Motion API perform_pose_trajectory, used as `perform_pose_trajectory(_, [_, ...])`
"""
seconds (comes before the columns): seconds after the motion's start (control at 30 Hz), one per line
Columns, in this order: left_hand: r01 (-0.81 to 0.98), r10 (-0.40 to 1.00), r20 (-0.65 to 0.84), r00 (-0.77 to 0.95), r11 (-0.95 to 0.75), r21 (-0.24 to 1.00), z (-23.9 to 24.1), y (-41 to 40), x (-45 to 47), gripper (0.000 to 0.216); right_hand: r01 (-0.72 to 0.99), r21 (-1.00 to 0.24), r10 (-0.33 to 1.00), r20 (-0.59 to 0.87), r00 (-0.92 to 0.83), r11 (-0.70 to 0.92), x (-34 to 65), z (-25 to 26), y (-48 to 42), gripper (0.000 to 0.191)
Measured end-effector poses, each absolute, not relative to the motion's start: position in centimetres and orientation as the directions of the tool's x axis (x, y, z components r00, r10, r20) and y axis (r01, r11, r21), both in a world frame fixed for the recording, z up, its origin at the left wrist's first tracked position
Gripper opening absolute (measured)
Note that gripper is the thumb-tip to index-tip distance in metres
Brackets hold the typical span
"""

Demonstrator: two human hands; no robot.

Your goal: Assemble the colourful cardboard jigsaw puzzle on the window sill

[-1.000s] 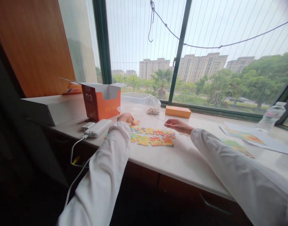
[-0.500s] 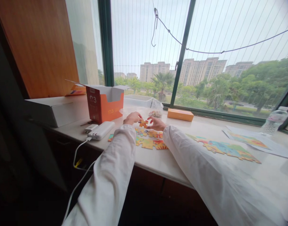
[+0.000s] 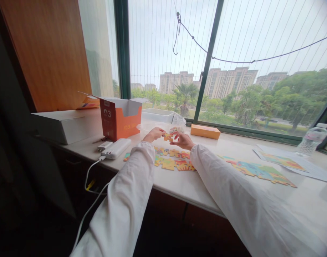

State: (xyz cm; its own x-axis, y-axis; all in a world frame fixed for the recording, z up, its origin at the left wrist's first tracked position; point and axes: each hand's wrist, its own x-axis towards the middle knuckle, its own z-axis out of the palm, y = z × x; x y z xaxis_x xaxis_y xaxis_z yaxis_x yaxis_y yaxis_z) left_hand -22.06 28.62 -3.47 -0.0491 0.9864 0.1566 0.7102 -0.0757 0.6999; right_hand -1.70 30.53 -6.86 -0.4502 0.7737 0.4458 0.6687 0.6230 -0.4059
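Right hand [image 3: 183,141] has joined left hand [image 3: 153,134] on puzzle piece [image 3: 168,136] by "03" box [image 3: 121,120].

Up off the surface [image 3: 198,184], the left hand [image 3: 154,134] and right hand [image 3: 182,140] pinch one orange puzzle piece [image 3: 168,136] between them. Joined pieces [image 3: 174,161] lie just beneath, toward the near edge.
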Motion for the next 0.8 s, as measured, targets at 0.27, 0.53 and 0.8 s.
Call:
perform_pose_trajectory(0.27, [0.563, 0.953, 0.198, 0.231, -0.296, 0.771, -2.5, 27.1, -19.8, 0.057, 0.615, -0.454, 0.760, 0.469, -0.450, 0.644, 3.9, -6.1, 28.9, 0.052])
perform_pose_trajectory(0.53, [0.418, 0.704, 0.287, 0.649, -0.646, 0.639, -1.7, 24.5, -14.3, 0.069, 0.552, -0.501, 0.745, 0.487, -0.457, 0.666, 13.0, -5.7, 23.5, 0.061])
perform_pose_trajectory(0.8, [0.418, 0.592, 0.319, 0.740, -0.776, 0.472, 0.7, 22.7, -5.7, 0.060, 0.532, -0.562, 0.772, 0.508, -0.382, 0.633, 21.6, -4.7, 20.2, 0.062])
